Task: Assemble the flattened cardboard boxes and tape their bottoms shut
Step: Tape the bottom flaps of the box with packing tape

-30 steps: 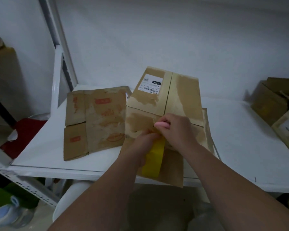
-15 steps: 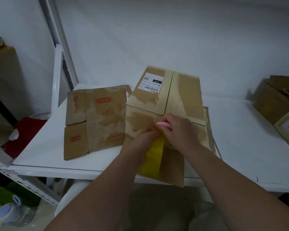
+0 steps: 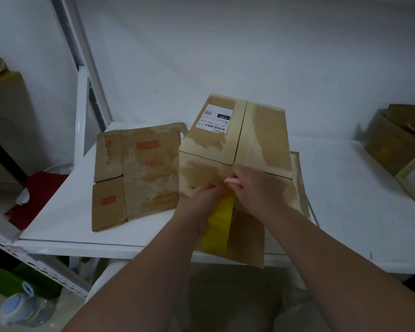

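It looked like a storeroom or packing room: white slotted metal shelving (image 3: pixel 46 271), a bare white wall (image 3: pixel 249 56), and worn brown cardboard boxes (image 3: pixel 393 144) stacked aside.

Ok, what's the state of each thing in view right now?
assembled box: standing on the table, top flaps folded shut, no yellow tape on the seam
flattened box: lying flat, left of the assembled box
tape roll: yellow, held against the assembled box's near face
left hand: grips the tape roll
right hand: on the near face; grip hidden
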A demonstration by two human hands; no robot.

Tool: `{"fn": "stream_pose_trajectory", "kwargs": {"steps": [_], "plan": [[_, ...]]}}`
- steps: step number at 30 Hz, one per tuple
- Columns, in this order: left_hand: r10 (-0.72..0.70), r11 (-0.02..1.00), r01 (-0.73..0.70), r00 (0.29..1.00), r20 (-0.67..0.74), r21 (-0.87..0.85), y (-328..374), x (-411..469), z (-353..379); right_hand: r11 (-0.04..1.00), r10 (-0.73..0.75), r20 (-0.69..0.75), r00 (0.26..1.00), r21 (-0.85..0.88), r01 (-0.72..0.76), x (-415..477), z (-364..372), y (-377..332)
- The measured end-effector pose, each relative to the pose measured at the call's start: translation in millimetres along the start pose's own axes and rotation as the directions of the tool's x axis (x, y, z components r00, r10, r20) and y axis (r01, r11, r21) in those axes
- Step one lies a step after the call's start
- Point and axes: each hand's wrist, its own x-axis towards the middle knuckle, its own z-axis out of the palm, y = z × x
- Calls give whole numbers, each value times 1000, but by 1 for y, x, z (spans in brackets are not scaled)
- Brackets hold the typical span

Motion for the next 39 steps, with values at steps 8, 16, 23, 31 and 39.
{"fn": "stream_pose_trajectory", "kwargs": {"steps": [8,16,23,31,39], "plan": [[-15,1000,15,1000,-16,6,-2,7,-1,1000,7,38,999,-15,-7,-28,-14,31],[-25,1000,25,1000,-4,-13,0,8,-3,997,-63,-193,979,-63,52,9,-34,8],[-48,999,48,998,36,-5,1,11,-9,963,-10,-51,999,-270,-4,47,-14,11],[-71,997,73,992,102,-16,2,14,-15,955,-10,-57,998,-297,-8,42,-6,1],[-113,983,104,992,54,151,-8,3,-28,915,11,4,1000,-404,-9,39,-3,-10]]}}
